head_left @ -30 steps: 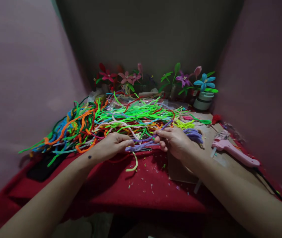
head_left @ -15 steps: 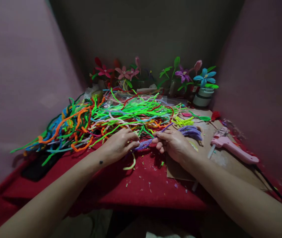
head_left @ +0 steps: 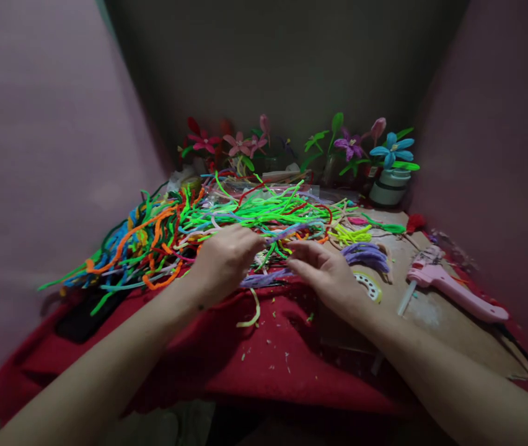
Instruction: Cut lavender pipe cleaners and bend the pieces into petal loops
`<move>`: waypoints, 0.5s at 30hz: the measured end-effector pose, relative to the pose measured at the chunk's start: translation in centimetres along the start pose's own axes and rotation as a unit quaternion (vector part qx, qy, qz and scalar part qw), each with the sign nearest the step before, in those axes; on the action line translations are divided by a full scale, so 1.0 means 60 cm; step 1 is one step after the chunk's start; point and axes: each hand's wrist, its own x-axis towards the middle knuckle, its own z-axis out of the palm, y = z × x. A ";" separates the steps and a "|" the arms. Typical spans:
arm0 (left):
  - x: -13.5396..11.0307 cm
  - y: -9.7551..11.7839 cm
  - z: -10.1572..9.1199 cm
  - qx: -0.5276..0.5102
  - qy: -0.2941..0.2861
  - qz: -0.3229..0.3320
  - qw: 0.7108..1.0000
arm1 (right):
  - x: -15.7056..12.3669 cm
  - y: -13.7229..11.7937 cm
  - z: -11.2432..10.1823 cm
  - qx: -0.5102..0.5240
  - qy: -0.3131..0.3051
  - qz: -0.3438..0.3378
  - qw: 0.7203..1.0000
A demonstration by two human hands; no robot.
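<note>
Two hands, one strand: the left hand (head_left: 227, 257) looks closed at its fingertips on the left end of a purple strand (head_left: 292, 233); the right hand (head_left: 326, 269) has thumb and fingers parted, with nothing seen between them.
Pinch: if only the very end is caught, the strand could slip out, since the right hand does not appear to back it up.
Tangle: the strand's far part passes over the heap (head_left: 255, 210) of coloured strands, so a quick pull could drag others along.
Mix-up: loose purple strands (head_left: 264, 280) lie just below the hands and look alike; a careless pick could take the wrong one.
Purple strand: fuzzy, thin, slightly bowed, slanting up and to the right beyond the left fingertips; its held end is hidden.
Yellow strand (head_left: 255, 310): pale and curved, lying on the red cloth (head_left: 264, 365) among tiny scraps.
Purple bundle (head_left: 365, 256): just beyond the right hand, thick and bent over.
Reel (head_left: 372, 286): white and yellow, partly behind the right hand.
Glue gun (head_left: 459, 294): pink, lying on the cardboard (head_left: 435, 328); a wide swing of the right forearm could knock it. Whether it is hot cannot be told.
</note>
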 end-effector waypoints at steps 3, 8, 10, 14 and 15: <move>0.025 -0.045 -0.032 0.022 0.061 -0.089 0.994 | -0.004 0.001 0.008 -0.258 -0.047 -0.178 0.948; 0.054 -0.144 -0.043 0.089 0.086 -0.190 0.974 | 0.003 0.007 0.023 -0.478 -0.115 -0.208 0.846; 0.058 -0.169 -0.035 0.097 0.075 -0.205 0.971 | 0.007 0.007 0.028 -0.522 -0.143 -0.196 0.818; 0.052 -0.141 -0.023 0.002 0.033 -0.222 0.975 | 0.010 0.006 0.033 -0.559 -0.190 -0.191 0.784; 0.048 -0.119 -0.021 -0.072 0.021 -0.215 0.974 | 0.010 0.007 0.033 -0.564 -0.187 -0.187 0.782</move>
